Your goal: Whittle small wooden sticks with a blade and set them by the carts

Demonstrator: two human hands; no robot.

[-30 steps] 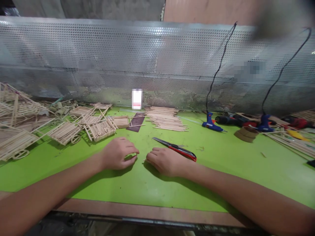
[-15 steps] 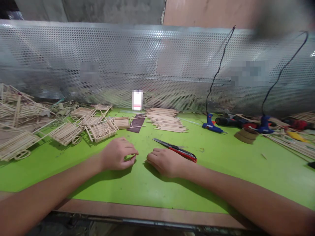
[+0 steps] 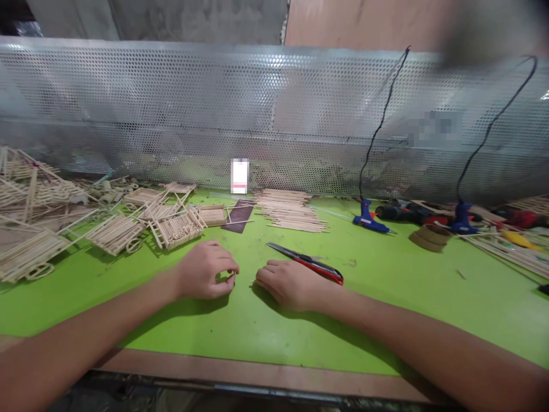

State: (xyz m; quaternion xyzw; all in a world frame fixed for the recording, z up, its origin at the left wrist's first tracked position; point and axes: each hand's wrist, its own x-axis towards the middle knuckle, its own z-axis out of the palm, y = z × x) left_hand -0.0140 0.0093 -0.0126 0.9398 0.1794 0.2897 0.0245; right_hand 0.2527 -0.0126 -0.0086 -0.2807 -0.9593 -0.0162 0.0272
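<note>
Midway across the green table point(image 3: 257, 337), the left hand point(image 3: 203, 270) is pinched and the right hand point(image 3: 287, 284) curled closed, contents too hidden to tell; the knife point(image 3: 309, 262) is laid alongside, presumably for reach.

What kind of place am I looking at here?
Probably a small craft workshop: a green workbench holds a stack of thin wooden sticks, little stick-built carts at the left, and a blue glue gun with a black cord at the right.
</note>
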